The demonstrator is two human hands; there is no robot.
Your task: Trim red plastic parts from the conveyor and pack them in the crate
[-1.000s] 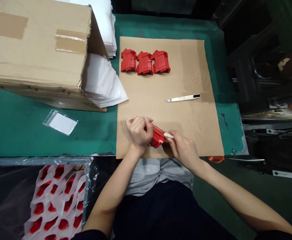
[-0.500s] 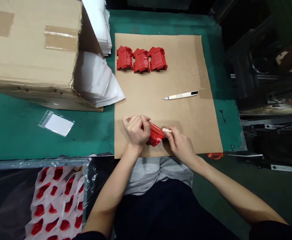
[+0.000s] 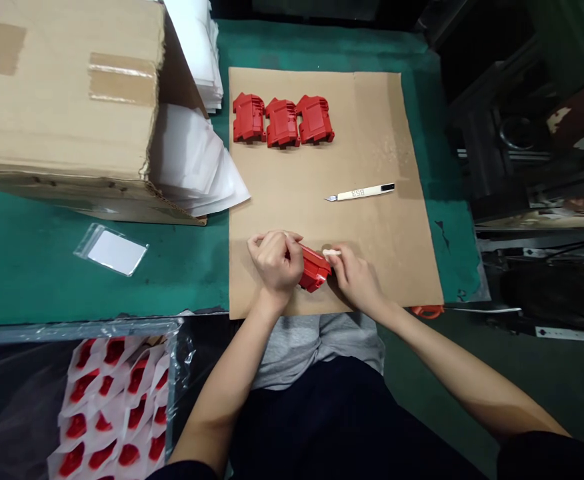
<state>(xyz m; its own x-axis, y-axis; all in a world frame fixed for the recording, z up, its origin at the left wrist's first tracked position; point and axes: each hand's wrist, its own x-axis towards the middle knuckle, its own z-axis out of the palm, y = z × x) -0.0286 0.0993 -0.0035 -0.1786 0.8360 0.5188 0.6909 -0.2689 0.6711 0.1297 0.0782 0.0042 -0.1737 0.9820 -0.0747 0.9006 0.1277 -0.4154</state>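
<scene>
My left hand [image 3: 277,261] is closed around a red plastic part [image 3: 315,269], which tilts down toward the right just above the cardboard sheet [image 3: 372,267]. Beside the part's right end, my right hand [image 3: 356,277] pinches a small off-white stick-like tool [image 3: 331,253]; most of that tool is hidden in the fingers. Three more red plastic parts [image 3: 283,124] lie in a row at the back of the sheet. A craft knife [image 3: 359,193] with a cream handle rests on the sheet, its blade pointing left.
A big cardboard box [image 3: 62,133] stands at the left, with white sheets or bags [image 3: 197,163] spilling from its open side. Near it are a stack of white sheets [image 3: 202,53] and a small clear bag [image 3: 115,250]. Below the table, a lined crate [image 3: 175,373] contains several wrapped red parts.
My right hand has shifted slightly up with the small tool, beside the red part's end. The left hand keeps its hold, moving only a little to the right.
</scene>
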